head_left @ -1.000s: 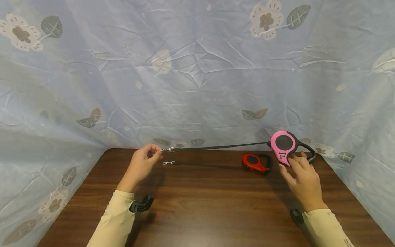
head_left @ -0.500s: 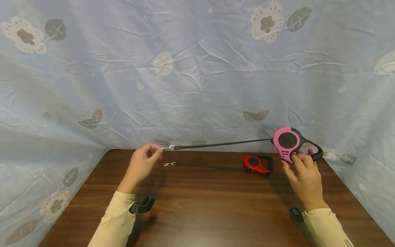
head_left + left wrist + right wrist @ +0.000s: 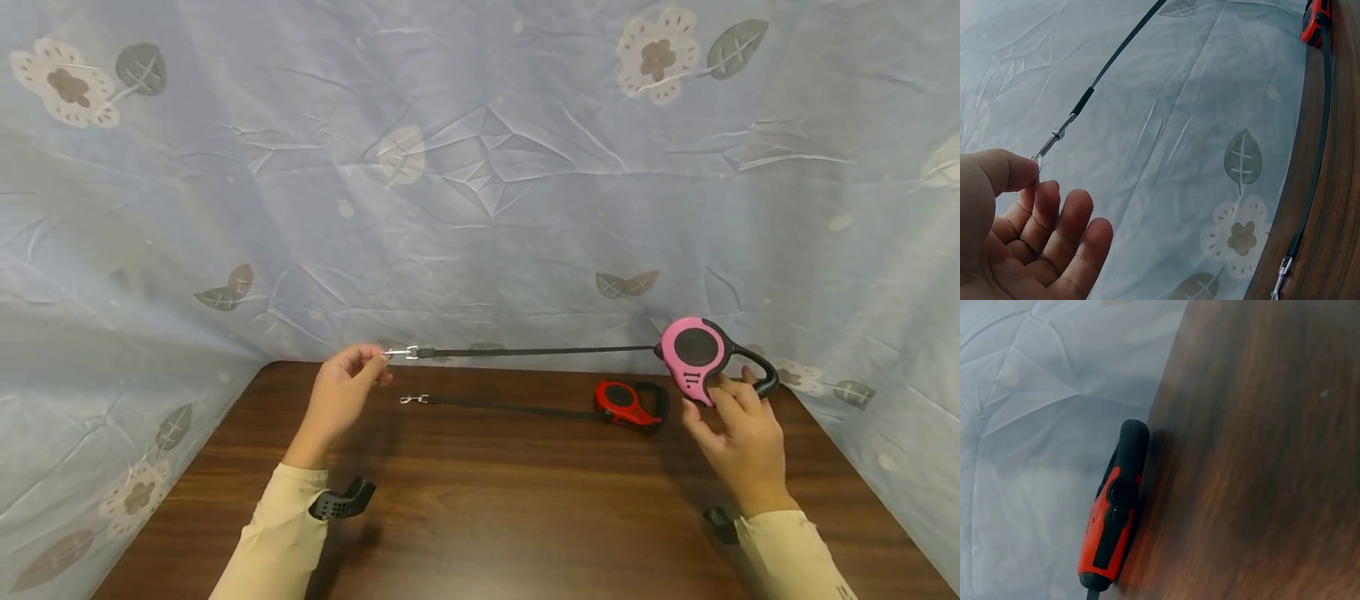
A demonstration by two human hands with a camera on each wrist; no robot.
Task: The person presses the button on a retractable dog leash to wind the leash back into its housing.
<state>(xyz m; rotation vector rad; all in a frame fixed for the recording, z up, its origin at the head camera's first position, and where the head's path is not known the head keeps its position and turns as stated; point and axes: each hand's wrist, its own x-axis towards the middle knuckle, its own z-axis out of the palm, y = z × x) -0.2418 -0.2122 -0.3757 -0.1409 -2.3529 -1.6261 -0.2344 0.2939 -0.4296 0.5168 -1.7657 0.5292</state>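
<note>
A pink and black retractable dog leash [image 3: 672, 367] is held above the back right of the table by my right hand [image 3: 744, 442], whose fingers grip the lower part of its casing and handle. Its black strap [image 3: 525, 352] runs taut and nearly level to a silver snap hook [image 3: 405, 353]. Thumb and forefinger of my left hand [image 3: 341, 398] pinch that hook's end; the left wrist view shows the hook [image 3: 1051, 141] at the fingertips. A smaller red and black leash [image 3: 627, 402] lies on the table below, its own hook [image 3: 414, 400] to the left. The right wrist view does not show the right hand.
The dark wooden table [image 3: 480, 500] ends at a hanging pale blue floral cloth [image 3: 480, 250] along the back and sides. In the right wrist view the red leash [image 3: 1105, 540] lies close to the cloth.
My right hand first raised the pink leash and moved it slightly right, then lowered it a little. The left hand rose slightly with the hook. The red leash stayed on the table.
</note>
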